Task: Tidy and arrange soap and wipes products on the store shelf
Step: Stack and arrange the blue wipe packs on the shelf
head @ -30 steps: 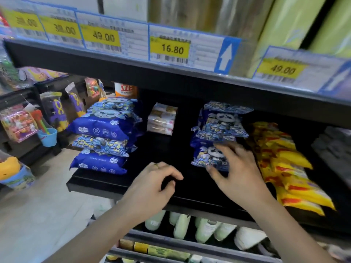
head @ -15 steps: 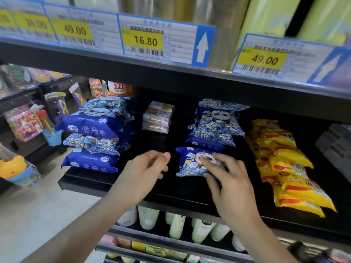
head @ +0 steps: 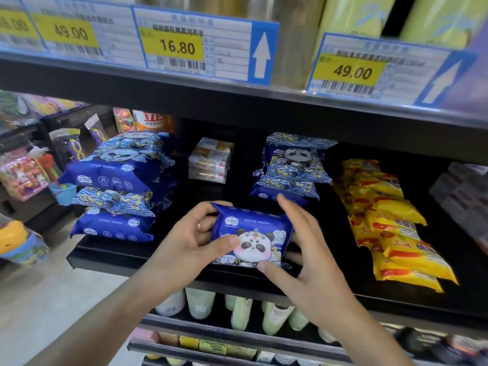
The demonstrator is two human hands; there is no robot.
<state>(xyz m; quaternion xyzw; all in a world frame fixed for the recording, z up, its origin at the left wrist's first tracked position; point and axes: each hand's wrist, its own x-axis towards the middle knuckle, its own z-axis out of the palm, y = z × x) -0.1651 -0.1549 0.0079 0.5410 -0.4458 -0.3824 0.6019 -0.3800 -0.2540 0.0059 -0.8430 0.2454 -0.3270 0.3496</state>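
Both forearms reach forward. The left hand (head: 184, 241) curls, thumb across toward the right hand (head: 303, 249), whose fingers spread, seemingly half hidden.

The wipes pack (head: 250, 237) is wrapped in glossy blue plastic film that catches the light. It lies on a black shelf (head: 169, 257) with a matt, smooth finish. Right of the pack, the yellow packets (head: 396, 233) are shiny plastic film too. Above it, the price labels (head: 195, 46) look like printed paper behind clear glossy plastic.
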